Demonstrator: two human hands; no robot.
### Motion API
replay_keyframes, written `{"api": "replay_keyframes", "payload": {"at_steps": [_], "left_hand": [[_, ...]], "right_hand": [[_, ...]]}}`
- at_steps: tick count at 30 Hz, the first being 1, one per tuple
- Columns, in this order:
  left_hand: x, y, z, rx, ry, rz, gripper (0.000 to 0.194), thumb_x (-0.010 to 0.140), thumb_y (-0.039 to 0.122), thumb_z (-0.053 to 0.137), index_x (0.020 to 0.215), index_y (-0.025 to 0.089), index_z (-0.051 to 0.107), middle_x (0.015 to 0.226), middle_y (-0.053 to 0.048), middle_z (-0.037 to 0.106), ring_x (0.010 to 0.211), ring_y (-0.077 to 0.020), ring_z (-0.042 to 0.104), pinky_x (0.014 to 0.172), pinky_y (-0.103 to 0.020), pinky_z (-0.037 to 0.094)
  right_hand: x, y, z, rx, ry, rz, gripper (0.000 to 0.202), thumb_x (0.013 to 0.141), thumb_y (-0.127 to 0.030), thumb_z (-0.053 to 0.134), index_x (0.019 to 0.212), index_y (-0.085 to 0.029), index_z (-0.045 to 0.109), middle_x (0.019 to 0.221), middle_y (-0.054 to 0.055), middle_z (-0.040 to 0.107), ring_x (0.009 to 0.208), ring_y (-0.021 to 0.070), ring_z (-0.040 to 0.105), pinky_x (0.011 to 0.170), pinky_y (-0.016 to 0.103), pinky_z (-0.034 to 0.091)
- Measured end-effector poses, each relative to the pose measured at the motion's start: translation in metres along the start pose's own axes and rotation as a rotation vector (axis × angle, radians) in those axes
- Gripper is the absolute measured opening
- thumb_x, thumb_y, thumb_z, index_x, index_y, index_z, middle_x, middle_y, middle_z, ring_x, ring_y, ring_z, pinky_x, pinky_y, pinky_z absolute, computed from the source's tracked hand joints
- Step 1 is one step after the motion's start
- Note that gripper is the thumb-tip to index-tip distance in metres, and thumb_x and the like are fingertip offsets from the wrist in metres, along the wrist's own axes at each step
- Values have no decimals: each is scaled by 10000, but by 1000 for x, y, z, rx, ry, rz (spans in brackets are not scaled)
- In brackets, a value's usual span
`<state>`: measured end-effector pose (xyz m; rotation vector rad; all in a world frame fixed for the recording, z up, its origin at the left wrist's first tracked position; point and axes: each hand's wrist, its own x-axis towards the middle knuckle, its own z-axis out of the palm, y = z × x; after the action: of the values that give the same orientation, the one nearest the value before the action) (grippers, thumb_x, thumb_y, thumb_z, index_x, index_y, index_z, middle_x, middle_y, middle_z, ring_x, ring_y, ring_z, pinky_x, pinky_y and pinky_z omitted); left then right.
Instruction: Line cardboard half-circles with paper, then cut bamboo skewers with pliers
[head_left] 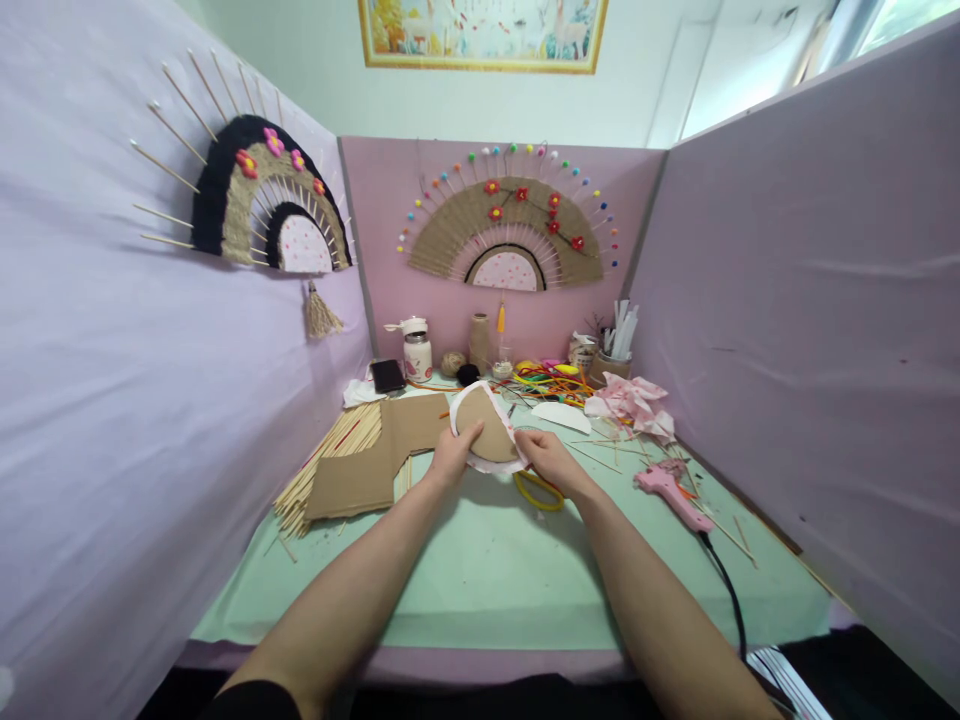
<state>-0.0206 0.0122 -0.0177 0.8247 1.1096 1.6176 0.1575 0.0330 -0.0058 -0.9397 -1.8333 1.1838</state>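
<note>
Held up over the table is a half-round cardboard piece (486,425), its brown face toward me and a white-pink paper or cloth edge folded around its border. My left hand (453,452) grips its left side, with the thumb lying on the brown face. At the right corner, the fingers of my right hand (547,455) pinch the pale edging. Just below the piece lie yellow scissor handles (538,492), whose blades are mostly hidden behind it.
Cut cardboard (352,480) rests over a pile of thin sticks (330,455) at left. A pink glue gun (675,495) with a black cord lies at right. Crumpled pink paper (632,402), a white half-disc (562,416), coloured cords (551,382) and a white bottle (417,352) stand or lie farther back.
</note>
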Motion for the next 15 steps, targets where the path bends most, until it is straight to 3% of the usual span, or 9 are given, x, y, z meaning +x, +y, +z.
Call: {"api": "replay_keyframes", "payload": {"at_steps": [3,9,15], "left_hand": [[6,9,-5,-33,40,-1,394,646,299,779,985,136,662,990,-118,715,916,-250,666,769,-346,547],[17,36,-21,-105,123,-40,340,735,278,714,1044,171,620,971,-92,718,888,-232,673,733,-348,557],[21,50,-38,-129,68,-10,292,742,246,696,1008,139,636,882,-95,724,832,-215,676,782,-375,549]], "right_hand": [[0,4,-10,-65,50,34,519,824,-625,392,709,-160,590,601,7,547,549,127,470,515,241,348],[-6,21,-22,-714,55,161,276,606,-437,726,622,-203,579,608,17,588,558,156,499,505,260,288],[-8,21,-18,-826,15,154,245,587,-315,736,539,-209,520,549,17,539,492,142,468,463,263,257]]}}
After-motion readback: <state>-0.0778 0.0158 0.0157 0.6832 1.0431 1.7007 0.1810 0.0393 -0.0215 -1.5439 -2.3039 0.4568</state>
